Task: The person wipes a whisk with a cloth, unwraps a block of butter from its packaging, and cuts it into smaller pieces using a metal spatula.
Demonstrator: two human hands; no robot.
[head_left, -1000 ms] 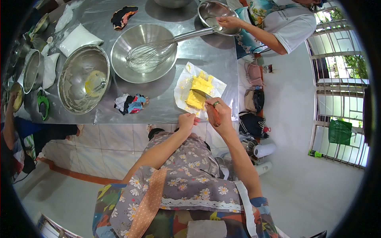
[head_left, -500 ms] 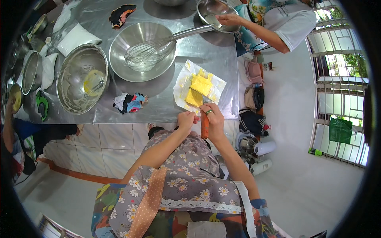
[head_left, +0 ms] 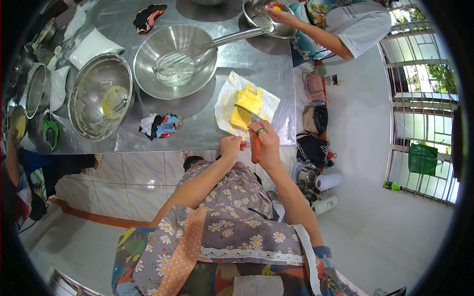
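Note:
My right hand (head_left: pixel 265 140) is closed round the orange-brown handle of a knife (head_left: pixel 255 149). Its blade (head_left: pixel 256 118) reaches into a yellow block of butter (head_left: pixel 241 119), beside a second, crumbled piece of butter (head_left: pixel 250 100). Both pieces rest on a smeared white wrapper (head_left: pixel 226 106) at the table's near right. Close to the wrapper's near edge, my left hand (head_left: pixel 231 147) has its fingers curled in; whatever they may hold is hidden.
On the steel table (head_left: pixel 197 123) stand a bowl (head_left: pixel 143 49) with a large whisk (head_left: pixel 182 64), a batter-smeared bowl (head_left: pixel 79 113), a bag of white powder (head_left: pixel 96 48) and crumpled cloths (head_left: pixel 160 126). A co-worker's hand (head_left: pixel 282 16) with something orange-yellow is over another bowl (head_left: pixel 252 12); another person is far left.
The knife handle has shifted slightly, its blade still at the butter. My left hand stays curled by the wrapper. The co-worker's hand has risen from inside the bowl, now showing something orange-yellow.

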